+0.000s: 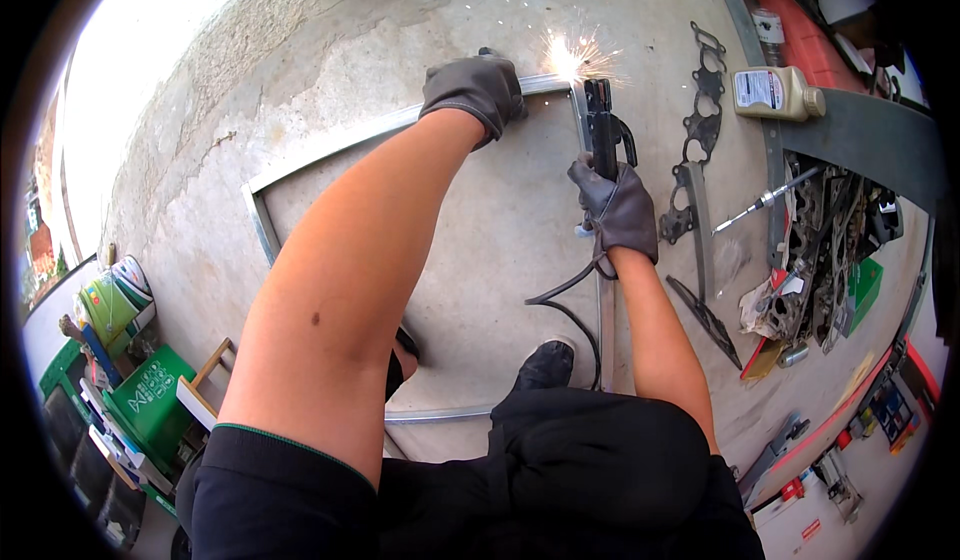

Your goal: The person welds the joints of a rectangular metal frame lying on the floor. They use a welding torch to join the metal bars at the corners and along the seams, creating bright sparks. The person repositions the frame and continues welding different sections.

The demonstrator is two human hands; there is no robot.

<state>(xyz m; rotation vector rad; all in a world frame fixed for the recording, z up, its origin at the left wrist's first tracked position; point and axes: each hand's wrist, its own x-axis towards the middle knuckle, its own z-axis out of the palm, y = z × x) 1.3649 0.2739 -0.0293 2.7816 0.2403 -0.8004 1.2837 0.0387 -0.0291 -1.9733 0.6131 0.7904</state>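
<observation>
A rectangular frame of grey metal bar (335,148) lies on the concrete floor. My left hand (474,92), in a dark leather glove, is closed around its far bar, a little left of the far right corner. Bright sparks (575,61) burst from that corner. In my right hand (617,205), also gloved, is a black welding electrode holder (602,130), its jaw end right at the sparks. The glare hides the electrode and the joint. A black cable (562,298) loops down from the holder toward my body.
Right of the frame lie a dark flat gasket (704,90), a loose metal bar (699,230) and a black strip (705,322). A beige bottle (778,93) and engine parts (810,250) stand farther right. Green containers (150,395) are at left. My shoe (545,364) is inside the frame.
</observation>
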